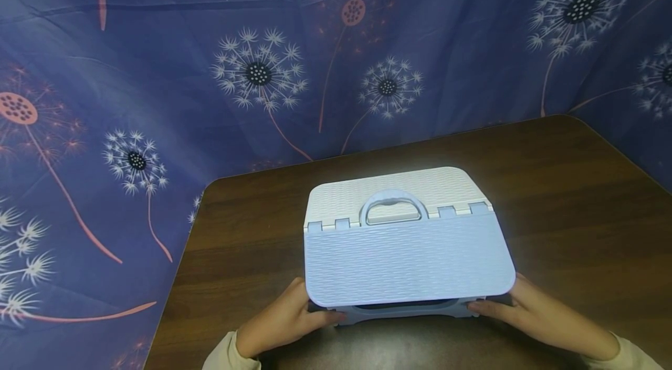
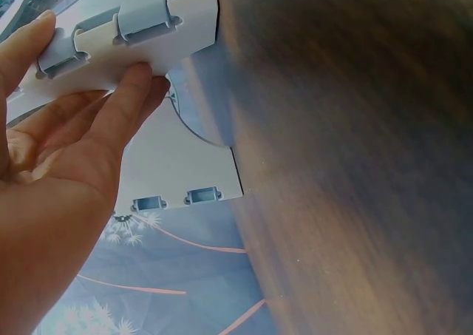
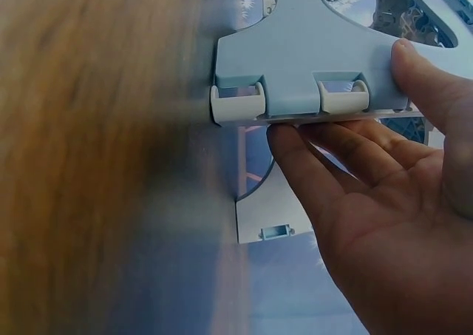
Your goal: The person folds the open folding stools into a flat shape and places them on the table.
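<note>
A folding step stool (image 1: 404,265) stands unfolded on the table, its textured top half pale blue and half white. A blue carry handle (image 1: 395,195) lies along the fold in the middle of the top. At the near left corner, my left hand (image 1: 286,317) grips a leg panel, thumb in front and fingers on the side panel (image 2: 185,161) face. My right hand (image 1: 541,317) holds the near right corner the same way, with the thumb on the blue front panel (image 3: 295,50) by its hinges. The stool's top hides most fingers in the head view.
The dark wooden table (image 1: 241,224) extends on both sides of the stool, with rounded far corners. Behind it hangs a blue cloth (image 1: 173,66) printed with white and pink dandelions. Light sleeves (image 1: 231,352) cover my forearms.
</note>
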`<state>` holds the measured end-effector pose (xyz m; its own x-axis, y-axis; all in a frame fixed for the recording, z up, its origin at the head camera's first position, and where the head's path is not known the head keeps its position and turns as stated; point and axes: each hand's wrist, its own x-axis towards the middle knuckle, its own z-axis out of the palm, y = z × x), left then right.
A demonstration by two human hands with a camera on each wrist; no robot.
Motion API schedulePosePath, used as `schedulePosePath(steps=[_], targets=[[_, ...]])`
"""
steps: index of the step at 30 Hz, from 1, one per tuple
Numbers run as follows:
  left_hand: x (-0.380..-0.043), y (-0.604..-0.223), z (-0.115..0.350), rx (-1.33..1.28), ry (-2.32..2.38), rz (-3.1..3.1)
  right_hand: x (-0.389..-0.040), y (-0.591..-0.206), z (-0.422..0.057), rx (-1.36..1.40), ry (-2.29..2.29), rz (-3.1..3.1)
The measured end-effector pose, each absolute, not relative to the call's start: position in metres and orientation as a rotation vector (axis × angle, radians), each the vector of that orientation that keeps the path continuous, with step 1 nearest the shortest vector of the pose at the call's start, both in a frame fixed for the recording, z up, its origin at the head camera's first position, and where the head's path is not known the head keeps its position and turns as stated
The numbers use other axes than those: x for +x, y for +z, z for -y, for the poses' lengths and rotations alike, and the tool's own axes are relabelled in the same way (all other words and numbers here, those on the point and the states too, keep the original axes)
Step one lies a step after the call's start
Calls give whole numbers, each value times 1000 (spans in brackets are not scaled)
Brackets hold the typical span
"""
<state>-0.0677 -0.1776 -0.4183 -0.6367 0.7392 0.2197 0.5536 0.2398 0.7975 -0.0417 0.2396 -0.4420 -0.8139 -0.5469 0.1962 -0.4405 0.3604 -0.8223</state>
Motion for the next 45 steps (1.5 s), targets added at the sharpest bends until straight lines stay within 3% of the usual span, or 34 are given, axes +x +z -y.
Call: schedulePosePath(steps=[45], targets=[[-69, -421, 182, 1128, 1353, -2256, -40, -444, -239, -878, -1421, -2551]])
